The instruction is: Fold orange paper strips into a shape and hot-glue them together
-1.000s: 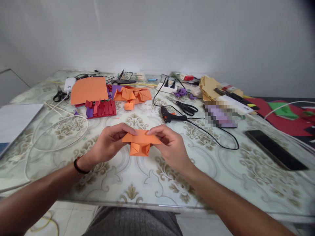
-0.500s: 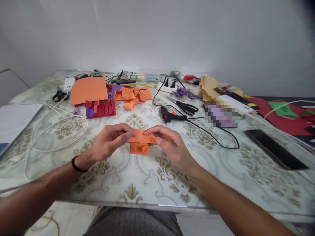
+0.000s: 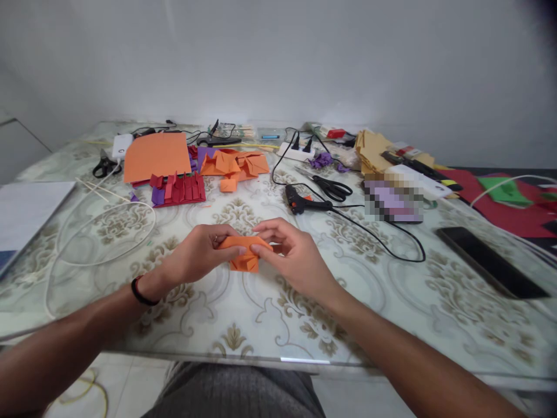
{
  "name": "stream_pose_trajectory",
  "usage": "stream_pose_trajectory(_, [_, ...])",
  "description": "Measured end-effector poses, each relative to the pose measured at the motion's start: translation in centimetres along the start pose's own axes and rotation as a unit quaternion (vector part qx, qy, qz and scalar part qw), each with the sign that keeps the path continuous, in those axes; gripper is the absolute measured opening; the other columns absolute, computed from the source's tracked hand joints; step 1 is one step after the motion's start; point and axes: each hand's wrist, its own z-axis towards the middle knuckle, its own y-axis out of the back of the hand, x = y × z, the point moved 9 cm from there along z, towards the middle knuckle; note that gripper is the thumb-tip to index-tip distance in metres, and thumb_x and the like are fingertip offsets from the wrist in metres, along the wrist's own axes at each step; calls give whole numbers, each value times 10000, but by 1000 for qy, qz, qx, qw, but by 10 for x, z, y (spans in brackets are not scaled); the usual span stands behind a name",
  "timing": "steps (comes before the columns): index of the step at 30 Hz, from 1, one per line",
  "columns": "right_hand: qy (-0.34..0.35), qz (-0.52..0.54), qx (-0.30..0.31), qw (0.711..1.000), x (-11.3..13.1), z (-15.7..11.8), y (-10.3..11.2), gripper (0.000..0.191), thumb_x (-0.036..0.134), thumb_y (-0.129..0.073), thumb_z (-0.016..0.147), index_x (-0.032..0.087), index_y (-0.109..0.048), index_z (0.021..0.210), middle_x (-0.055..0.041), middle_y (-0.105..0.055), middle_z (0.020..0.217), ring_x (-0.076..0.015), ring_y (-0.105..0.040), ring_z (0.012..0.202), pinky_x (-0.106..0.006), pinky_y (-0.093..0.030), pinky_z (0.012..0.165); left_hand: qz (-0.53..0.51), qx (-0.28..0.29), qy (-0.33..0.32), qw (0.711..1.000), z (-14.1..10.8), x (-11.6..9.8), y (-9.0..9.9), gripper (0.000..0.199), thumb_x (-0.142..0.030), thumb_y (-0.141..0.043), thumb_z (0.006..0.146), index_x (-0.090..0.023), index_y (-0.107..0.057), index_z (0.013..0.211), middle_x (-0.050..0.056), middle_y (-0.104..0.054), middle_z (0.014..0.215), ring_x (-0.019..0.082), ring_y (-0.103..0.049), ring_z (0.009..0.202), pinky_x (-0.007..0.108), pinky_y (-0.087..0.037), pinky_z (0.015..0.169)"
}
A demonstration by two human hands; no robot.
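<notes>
Between my hands, above the patterned table, is a folded piece of orange paper [image 3: 241, 242]. Its wider band runs sideways, with a smaller folded block [image 3: 244, 265] below it. My left hand [image 3: 201, 251] pinches the left part, thumb lying across the front and fingers mostly behind. From the other side my right hand [image 3: 293, 251] grips the right part, its thumb pressed on the front close to the left thumb. The paper's back is hidden. Farther off lie more folded orange pieces [image 3: 235, 165] and a row of folded red paper [image 3: 183, 188].
A black glue gun [image 3: 304, 202] with its cable and black scissors [image 3: 333, 188] lie beyond my right hand. A phone [image 3: 489, 261] rests at the right. White cable [image 3: 154, 223] loops at the left, near an orange sheet [image 3: 156, 157]. A power strip [image 3: 296, 152] is at the back.
My thumbs have moved inward along the orange paper and now nearly meet on its front. The right fingers have shifted behind its upper edge. The view has tilted slightly.
</notes>
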Motion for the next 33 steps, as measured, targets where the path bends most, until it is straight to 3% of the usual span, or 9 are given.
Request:
stream_pose_trajectory(7, [-50,24,31,998,-9,2,-6,182,380,-729,889,199,-731,912,-35,-792,857,-184,-744,791,-301,-576,736,41,-2,-1,999,-1,-4,2,249,-369,-706,878,-138,-784,925,27,-724,792,130,-586,690,220,-433,609])
stream_pose_trajectory(15, [-65,38,31,997,-12,1,-3,186,378,-735,877,192,-736,895,-27,-782,817,-185,-751,761,-303,-587,729,80,-11,-30,996,-1,-13,7,319,-404,-605,943,-146,-779,876,8,-689,744,128,-552,677,229,-414,619])
stream_pose_trajectory(23, [-69,37,35,996,-12,1,-3,184,371,-725,879,188,-715,872,-36,-775,824,-184,-743,750,-299,-572,715,132,0,-41,990,2,-11,8,406,-425,-527,981,-138,-674,734,-29,-511,630,105,-428,613,228,-331,559])
stream_pose_trajectory(27, [-46,0,40,998,-6,1,-4,184,366,-705,893,183,-709,871,-26,-744,779,-160,-687,710,-275,-524,671,125,3,-35,992,2,-12,4,358,-407,-545,976,-147,-709,794,-20,-588,678,112,-481,643,223,-365,581])
stream_pose_trajectory(33, [-34,-82,54,995,-4,0,-6,193,354,-661,918,183,-715,847,9,-660,673,-111,-513,553,-247,-383,535,101,58,-40,992,0,-8,-9,328,-418,-547,991,-166,-745,927,7,-708,798,142,-616,739,231,-464,669])
